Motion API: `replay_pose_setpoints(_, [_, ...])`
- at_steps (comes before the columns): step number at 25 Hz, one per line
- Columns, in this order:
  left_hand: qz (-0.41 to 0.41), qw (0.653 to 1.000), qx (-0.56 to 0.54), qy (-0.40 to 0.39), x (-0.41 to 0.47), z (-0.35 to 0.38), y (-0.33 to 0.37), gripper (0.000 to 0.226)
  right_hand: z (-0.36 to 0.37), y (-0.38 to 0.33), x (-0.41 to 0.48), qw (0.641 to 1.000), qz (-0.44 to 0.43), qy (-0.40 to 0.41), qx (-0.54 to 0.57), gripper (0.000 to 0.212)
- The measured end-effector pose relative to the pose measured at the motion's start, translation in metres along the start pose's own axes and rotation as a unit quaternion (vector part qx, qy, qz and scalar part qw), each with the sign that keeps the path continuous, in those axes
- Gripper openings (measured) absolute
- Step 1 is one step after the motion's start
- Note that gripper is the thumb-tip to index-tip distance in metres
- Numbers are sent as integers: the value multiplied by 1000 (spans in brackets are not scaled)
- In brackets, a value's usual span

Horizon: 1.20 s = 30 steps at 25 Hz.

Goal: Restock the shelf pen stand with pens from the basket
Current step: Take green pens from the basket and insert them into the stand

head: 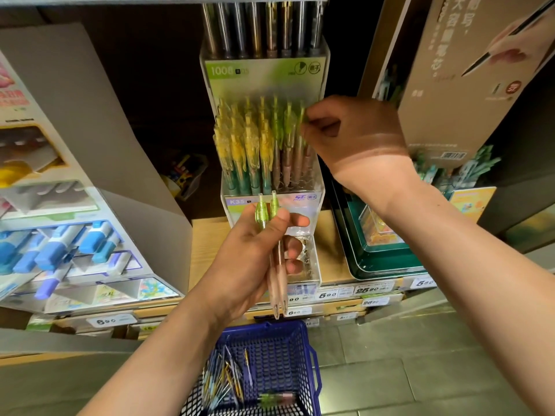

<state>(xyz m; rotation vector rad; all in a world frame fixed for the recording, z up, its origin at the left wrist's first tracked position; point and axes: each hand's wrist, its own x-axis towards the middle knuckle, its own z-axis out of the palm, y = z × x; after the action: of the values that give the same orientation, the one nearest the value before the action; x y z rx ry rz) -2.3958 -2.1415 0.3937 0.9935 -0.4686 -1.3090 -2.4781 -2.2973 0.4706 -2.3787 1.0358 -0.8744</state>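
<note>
Shelf [207,244] of pale wood across the view, crowded with stationery displays and edged with price tags. At its centre, pen stand [312,193] of clear plastic, stepped in tiers, for rows rising one behind another with every top within reach. Middle tier nearly full: yellow-topped rows to the left, green-topped to the right. Lowest tier, partly hidden behind the left fingers, showing bare holes, so probably the next to be filled. Below the shelf edge, blue mesh basket [312,364], directly under the stand, likely to keep each reach short, with a loose scatter of pens [228,382] in its bottom.

Left hand [249,265] raised in front of the lowest tier, fingers and thumb curled round two pens [277,289], green tops up and tips down — held as ready stock, turned to suit the holes. Right hand [354,139] up at the right end of the middle tier, fingers bent, thumb and fingertips pinching the top of a green-topped pen [301,121] — gripped high, most likely, to steer the tip down among close neighbours. Much blur there: seated in its hole or not, cannot tell.
</note>
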Motion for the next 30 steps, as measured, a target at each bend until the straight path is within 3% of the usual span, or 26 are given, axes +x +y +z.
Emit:
replay_pose_setpoints(3, [17, 1000, 19, 2, -1, -3, 0, 36, 2, -1, 3, 999, 21, -19, -34, 19])
replay_pose_setpoints(9, [54, 989, 137, 18, 1, -1, 0, 41, 3, 5, -22, 996, 74, -26, -29, 21])
replay_pose_setpoints(11, [71, 987, 142, 13, 3, 2, 1, 39, 6, 4, -44, 991, 95, -73, 56, 21])
replay_pose_setpoints(14, [95, 985, 147, 4, 5, 4, 3, 40, 12, 4, -60, 927, 169, -180, 281, 19])
replay_pose_setpoints(16, [90, 987, 130, 11, 8, 4, 3, 44, 12, 7, -61, 915, 171, -184, 316, 6])
replay_pose_setpoints(19, [41, 990, 131, 26, 7, 5, -1, 60, 2, 6, -56, 920, 173, -150, 318, 13])
replay_pose_setpoints(22, [16, 987, 156, 37, 5, 4, 0, 58, -24, 8, -33, 908, 183, -19, 377, 18])
replay_pose_setpoints(25, [-42, 998, 51, 18, 6, 2, 3, 54, -41, 13, -11, 940, 119, 107, 300, 10])
replay_pose_setpoints(30, [-37, 998, -60, -8, 7, 1, -1, 24, -31, 8, 1, 971, 57, 109, 204, 12])
